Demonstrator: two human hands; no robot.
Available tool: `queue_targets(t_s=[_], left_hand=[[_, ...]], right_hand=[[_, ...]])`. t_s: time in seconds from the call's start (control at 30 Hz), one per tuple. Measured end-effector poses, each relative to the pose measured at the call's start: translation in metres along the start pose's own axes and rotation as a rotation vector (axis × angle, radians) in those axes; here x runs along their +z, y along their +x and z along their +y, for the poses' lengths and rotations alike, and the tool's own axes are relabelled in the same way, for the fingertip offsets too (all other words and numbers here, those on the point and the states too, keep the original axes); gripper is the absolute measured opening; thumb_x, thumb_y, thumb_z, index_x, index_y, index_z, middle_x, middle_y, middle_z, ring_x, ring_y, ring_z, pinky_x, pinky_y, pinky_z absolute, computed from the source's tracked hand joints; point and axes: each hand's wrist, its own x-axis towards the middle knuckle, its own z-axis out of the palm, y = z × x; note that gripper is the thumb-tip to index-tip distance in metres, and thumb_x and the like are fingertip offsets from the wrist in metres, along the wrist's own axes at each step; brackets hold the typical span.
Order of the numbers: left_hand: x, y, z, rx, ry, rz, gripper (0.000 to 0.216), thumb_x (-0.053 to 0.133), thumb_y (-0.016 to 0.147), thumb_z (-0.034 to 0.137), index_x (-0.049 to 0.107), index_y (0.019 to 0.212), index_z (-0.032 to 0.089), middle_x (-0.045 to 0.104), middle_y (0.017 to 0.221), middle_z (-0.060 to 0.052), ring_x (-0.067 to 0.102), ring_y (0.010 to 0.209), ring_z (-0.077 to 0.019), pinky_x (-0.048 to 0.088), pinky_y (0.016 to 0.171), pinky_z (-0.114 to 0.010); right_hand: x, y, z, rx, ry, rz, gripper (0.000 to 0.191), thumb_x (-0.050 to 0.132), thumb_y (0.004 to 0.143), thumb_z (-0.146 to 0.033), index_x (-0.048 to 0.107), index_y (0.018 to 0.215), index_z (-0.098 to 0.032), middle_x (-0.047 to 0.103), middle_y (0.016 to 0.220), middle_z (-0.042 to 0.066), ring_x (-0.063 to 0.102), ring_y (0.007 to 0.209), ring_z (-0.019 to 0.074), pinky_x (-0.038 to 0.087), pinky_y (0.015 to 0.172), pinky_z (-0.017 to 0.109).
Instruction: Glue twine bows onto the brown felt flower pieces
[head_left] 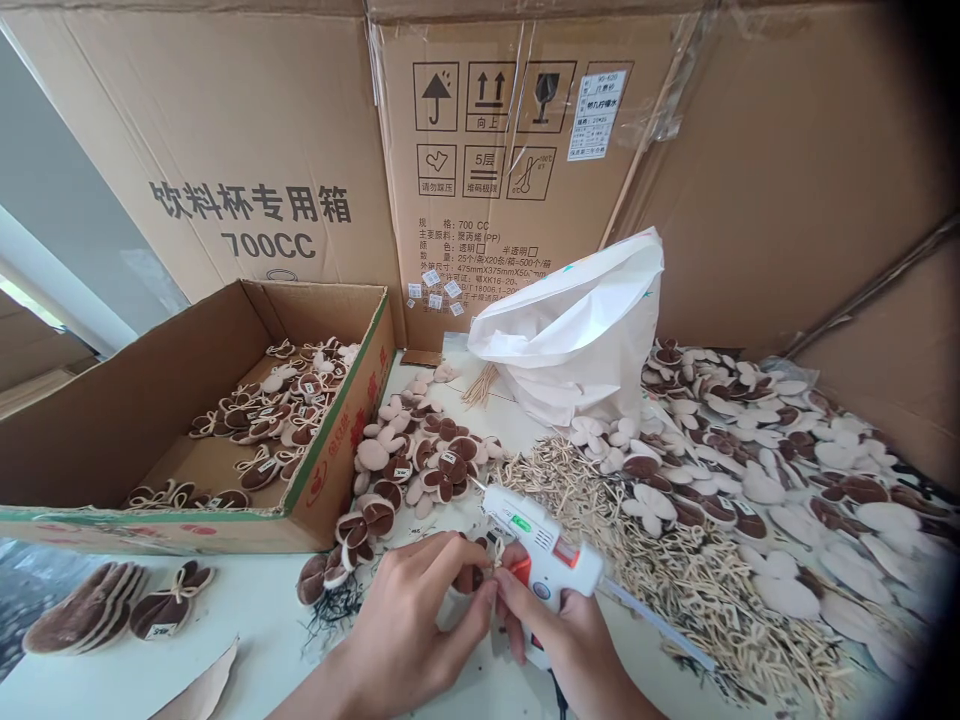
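The tabletop is backed by cardboard walls. A carton is set by the left edge, bow-tied pieces held inside; near the back edge a bag is placed, cords are heaped before it, flat pieces piled towards the right edge.

White table — carton, cords, plush pieces

Left of the smooth plastic glue gun, we are seeing a matt cardboard box; right, fuzzy cloth pieces.

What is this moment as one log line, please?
left hand: at cord bow; right hand: holds glue gun, at bow; carton: bow-tied pieces
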Motion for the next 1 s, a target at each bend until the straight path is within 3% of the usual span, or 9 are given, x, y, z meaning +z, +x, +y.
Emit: queue_targets(t_s=[0.3,0.53,0.83,1.0], left_hand=[[-0.0016,0.0026,-0.0056,0.032,0.014,0.04,0.018,0.06,0.098,0.016,0.061,0.115,0.024,0.067,0.081,0.001,0.061,0.067,-0.0146,0.044,0.062,-0.027],[0.0029,0.0011,-0.0087,0.076,0.046,0.075,0.01,0.057,0.101,0.013,0.061,0.103,0.022,0.064,0.075,0.001,0.058,0.064,-0.0139,0.039,0.059,-0.026],[-0.0019,0.0024,-0.0021,0.044,0.142,-0.097,0.013,0.043,0.105,0.015,0.052,0.098,0.02,0.062,0.082,-0.003,0.06,0.071,-0.0176,0.045,0.065,-0.029],[-0.001,0.0047,-0.0018,0.081,0.276,-0.144,0.021,0.039,0.106,0.015,0.046,0.087,0.021,0.056,0.077,-0.001,0.053,0.063,-0.0168,0.04,0.057,-0.028]], right_hand=[[-0.0012,0.0017,0.0004,-0.045,-0.036,-0.035,0.041,0.079,0.084,-0.057,0.063,0.09,-0.02,0.059,0.064,-0.005,0.051,0.048,0.0084,0.043,0.051,0.024],[-0.0003,0.0019,0.0016,-0.029,-0.024,-0.017,0.042,0.081,0.082,-0.056,0.062,0.09,-0.019,0.059,0.063,-0.006,0.05,0.046,0.0079,0.043,0.048,0.023],[0.0033,0.0019,0.0021,-0.026,-0.044,0.016,0.043,0.082,0.08,-0.057,0.063,0.09,-0.02,0.061,0.061,-0.005,0.05,0.044,0.0093,0.04,0.048,0.026],[0.0055,0.0002,0.0021,-0.03,-0.063,0.029,0.043,0.081,0.081,-0.058,0.062,0.089,-0.019,0.06,0.061,-0.005,0.05,0.046,0.009,0.04,0.05,0.026]])
